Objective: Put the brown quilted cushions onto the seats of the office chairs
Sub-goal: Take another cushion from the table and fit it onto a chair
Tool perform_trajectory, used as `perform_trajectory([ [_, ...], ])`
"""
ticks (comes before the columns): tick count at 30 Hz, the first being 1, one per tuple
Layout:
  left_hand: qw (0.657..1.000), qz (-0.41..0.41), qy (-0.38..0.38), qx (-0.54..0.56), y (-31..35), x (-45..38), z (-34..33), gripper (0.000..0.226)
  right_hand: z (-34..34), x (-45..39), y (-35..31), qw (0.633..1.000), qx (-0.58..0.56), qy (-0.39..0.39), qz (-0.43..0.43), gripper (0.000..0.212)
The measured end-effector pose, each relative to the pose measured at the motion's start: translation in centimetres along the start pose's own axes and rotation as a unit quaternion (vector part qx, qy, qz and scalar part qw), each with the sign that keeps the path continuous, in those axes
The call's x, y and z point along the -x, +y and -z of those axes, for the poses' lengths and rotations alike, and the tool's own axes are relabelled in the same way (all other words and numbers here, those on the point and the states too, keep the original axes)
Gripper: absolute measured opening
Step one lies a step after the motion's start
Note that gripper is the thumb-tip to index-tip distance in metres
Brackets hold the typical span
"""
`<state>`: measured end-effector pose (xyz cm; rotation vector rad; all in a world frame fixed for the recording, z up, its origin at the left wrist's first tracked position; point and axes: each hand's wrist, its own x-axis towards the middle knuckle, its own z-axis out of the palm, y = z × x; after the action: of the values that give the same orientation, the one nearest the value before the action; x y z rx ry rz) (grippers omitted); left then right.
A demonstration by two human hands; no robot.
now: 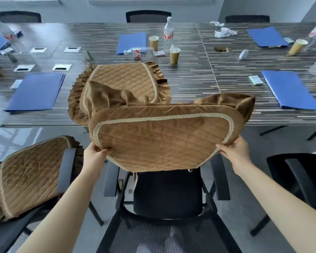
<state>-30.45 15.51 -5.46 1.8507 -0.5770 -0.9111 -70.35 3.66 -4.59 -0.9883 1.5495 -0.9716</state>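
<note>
Across the back, a long dark striped wooden bench (199, 84), strewn with blue folders, paper cups and clear plastic bottles; on its near edge, one brown quilted cushion with a ruffled border (120, 79), not yet carried to any seat. At the left, a black office chair already dressed with a brown quilted cushion (31, 176) lying across its seat between the armrests: that part judged done. Dead centre, a black mesh-backed office chair with a bare black seat (167, 194), and at the far right another black chair with its seat uncovered (299, 176), so at least two seats left to cover, as far as shown. Above the centre chair, a third brown quilted cushion with pale braided trim (162, 139), held in the air, tilted with its far edge over the bench edge and its near edge just over the seat front, not yet resting on it. Both arms stretched forward from the bottom corners. Left hand (95, 154) pinched onto the cushion's near-left corner, thumb on top. Right hand (233, 150) gripped onto the near-right corner likewise, fingers tucked beneath the edge. Judged midway through lowering onto the second seat.
</note>
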Motion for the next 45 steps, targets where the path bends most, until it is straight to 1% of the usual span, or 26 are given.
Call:
perform_trajectory([
  [3,0.999,0.049,0.021,-0.009,-2.7,-0.6,-3.5,0.029,1.1,-2.5,2.5,0.999,0.036,-0.012,-0.014,0.045],
  [7,0.991,0.125,0.049,-0.009,-7.0,-0.9,-7.5,0.026,1.9,-5.4,6.5,0.995,0.095,-0.002,-0.041,0.046],
  [10,0.982,0.179,0.061,-0.010,-10.7,-1.4,-9.3,0.026,1.7,-7.2,9.6,0.989,0.133,-0.012,-0.057,0.041],
  [14,0.970,0.219,0.105,-0.029,-14.9,-1.4,-10.3,0.040,0.1,-7.7,12.1,0.973,0.224,-0.048,-0.032,0.042],
  [16,0.963,0.239,0.114,-0.044,-17.1,-1.4,-10.8,0.044,-0.7,-7.9,13.7,0.960,0.274,-0.063,-0.013,0.042],
  [20,0.955,0.276,0.092,-0.055,-21.7,-1.6,-12.5,0.043,-2.1,-9.6,17.7,0.925,0.371,-0.077,0.003,0.030],
  [22,0.955,0.276,0.094,-0.048,-23.4,-2.5,-13.2,0.046,-3.5,-10.9,19.1,0.904,0.418,-0.085,0.023,0.026],
  [25,0.950,0.292,0.101,-0.053,-26.1,-5.3,-14.1,0.043,-6.7,-13.6,20.7,0.868,0.487,-0.082,0.055,0.026],
  [27,0.950,0.294,0.084,-0.053,-27.4,-7.3,-14.8,0.042,-9.0,-15.6,21.8,0.836,0.535,-0.086,0.079,0.027],
  [28,0.953,0.287,0.071,-0.062,-27.9,-8.4,-15.1,0.041,-10.1,-16.6,22.3,0.825,0.552,-0.087,0.085,0.028],
  [29,0.956,0.278,0.061,-0.071,-28.0,-9.3,-15.4,0.042,-11.1,-17.7,22.6,0.821,0.559,-0.085,0.081,0.032],
  [32,0.958,0.256,0.055,-0.117,-29.1,-12.1,-15.4,0.043,-13.2,-21.0,23.7,0.836,0.542,-0.084,0.008,0.060],
  [33,0.957,0.249,0.061,-0.137,-29.8,-13.1,-15.3,0.043,-13.7,-22.5,24.5,0.842,0.533,-0.081,-0.022,0.068],
  [35,0.944,0.256,0.088,-0.187,-30.8,-14.5,-15.0,0.042,-13.9,-24.9,26.0,0.840,0.531,-0.073,-0.086,0.083],
  [37,0.930,0.272,0.090,-0.229,-31.9,-15.4,-14.9,0.045,-13.7,-26.2,28.2,0.831,0.534,-0.065,-0.141,0.085],
  [40,0.920,0.284,0.036,-0.268,-33.4,-15.9,-15.3,0.056,-13.1,-25.1,31.4,0.804,0.552,-0.085,-0.204,0.074],
  [42,0.912,0.271,0.003,-0.308,-34.6,-16.1,-15.6,0.063,-12.5,-23.6,33.7,0.796,0.552,-0.088,-0.233,0.072],
  [43,0.909,0.258,-0.010,-0.328,-34.9,-16.1,-15.9,0.064,-12.2,-22.9,34.7,0.798,0.546,-0.082,-0.240,0.075],
  [45,0.905,0.237,-0.027,-0.352,-35.4,-15.9,-16.4,0.068,-11.5,-21.9,36.1,0.817,0.519,-0.061,-0.243,0.081],
])
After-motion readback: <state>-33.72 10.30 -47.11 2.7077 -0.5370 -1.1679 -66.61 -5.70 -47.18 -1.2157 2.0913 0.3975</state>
